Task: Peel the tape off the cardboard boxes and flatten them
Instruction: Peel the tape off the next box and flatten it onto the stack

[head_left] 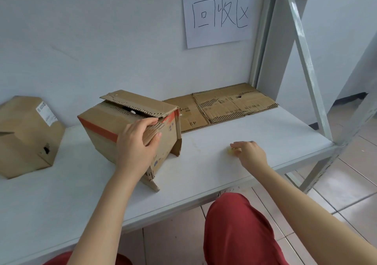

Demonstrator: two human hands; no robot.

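The white table (204, 172) holds everything. The box (106, 121) sits near its middle, top flaps loose. It looks light and bendy, so I would hold the stiff corners and push the sides in. Flat cardboard (222, 107) lies at 1 o'clock from it, another box (22, 134) at 9 o'clock. The left hand (135, 144) grips the box's torn flap. At 4 o'clock the right hand (252, 153) pinches a little tape ball (232, 151).

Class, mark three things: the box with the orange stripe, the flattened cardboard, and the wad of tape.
Box (106, 117): head view, on its tan upper face.
Flattened cardboard (224, 105): head view, on the middle of its top panel.
Wad of tape (232, 152): head view, on its yellowish visible edge.
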